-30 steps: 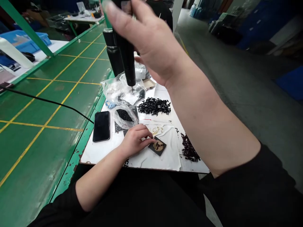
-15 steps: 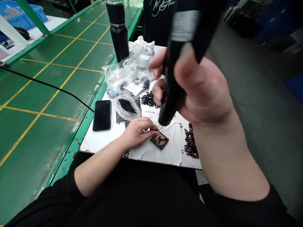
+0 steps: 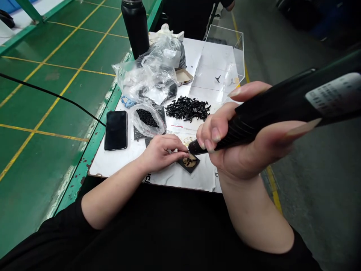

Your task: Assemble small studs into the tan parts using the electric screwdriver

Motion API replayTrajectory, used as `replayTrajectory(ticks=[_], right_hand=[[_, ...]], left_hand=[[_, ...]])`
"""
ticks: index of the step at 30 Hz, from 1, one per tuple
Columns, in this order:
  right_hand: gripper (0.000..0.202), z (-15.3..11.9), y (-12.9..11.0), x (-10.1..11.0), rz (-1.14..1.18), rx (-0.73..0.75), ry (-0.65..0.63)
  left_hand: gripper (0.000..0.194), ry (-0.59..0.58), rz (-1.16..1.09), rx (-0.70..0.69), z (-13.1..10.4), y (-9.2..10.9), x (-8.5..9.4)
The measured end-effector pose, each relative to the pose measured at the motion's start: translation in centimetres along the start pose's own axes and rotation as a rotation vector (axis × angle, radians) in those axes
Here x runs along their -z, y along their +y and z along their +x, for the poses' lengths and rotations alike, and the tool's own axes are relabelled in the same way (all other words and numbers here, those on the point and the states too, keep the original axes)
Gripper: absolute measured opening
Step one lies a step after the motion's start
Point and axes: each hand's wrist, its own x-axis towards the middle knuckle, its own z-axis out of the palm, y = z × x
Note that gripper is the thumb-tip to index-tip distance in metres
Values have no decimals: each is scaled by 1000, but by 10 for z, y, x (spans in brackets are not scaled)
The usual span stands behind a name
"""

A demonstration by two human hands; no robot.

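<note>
My right hand (image 3: 242,146) is wrapped round a black electric screwdriver (image 3: 254,116) with a white label. The tool lies slanted close to the camera, its nose at my left fingertips. My left hand (image 3: 165,152) rests on the table with thumb and forefinger pinched together; what sits between them is too small to make out. Just under those fingertips is a dark square block (image 3: 192,169) with a round tan inset. A small black part (image 3: 189,162) lies on that inset. The screwdriver's very tip is hidden at the fingers.
Behind my hands lies a pile of small black parts (image 3: 187,108). An opened bag of black screws or pellets (image 3: 146,117), a phone (image 3: 116,130), crumpled plastic bags (image 3: 149,75) and a black bottle (image 3: 135,28) stand along the left. A clear box (image 3: 217,64) is at the back right.
My right hand has swung the screwdriver from steep to nearly level and brought its nose to my left fingertips. My left hand stays pinched by the block. The view has shifted slightly.
</note>
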Motion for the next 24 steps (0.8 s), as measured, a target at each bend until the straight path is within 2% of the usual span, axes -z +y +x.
replayTrajectory(ticks=[4, 13, 15, 18, 24], right_hand=[[57, -1, 2, -1, 74, 1, -37], [59, -3, 9, 1, 45, -72, -37], [57, -5, 11, 2, 54, -69, -27], [54, -13, 15, 6, 66, -49, 9], [59, -29, 21, 16, 7, -72, 52]], left_hand=[[17, -17, -13, 8, 1, 1, 1], [18, -95, -39, 17, -3, -4, -1], [23, -81, 7, -18, -5, -7, -3], [41, -80, 137, -74, -6, -11, -6], [33, -226, 343, -150, -8, -13, -10]])
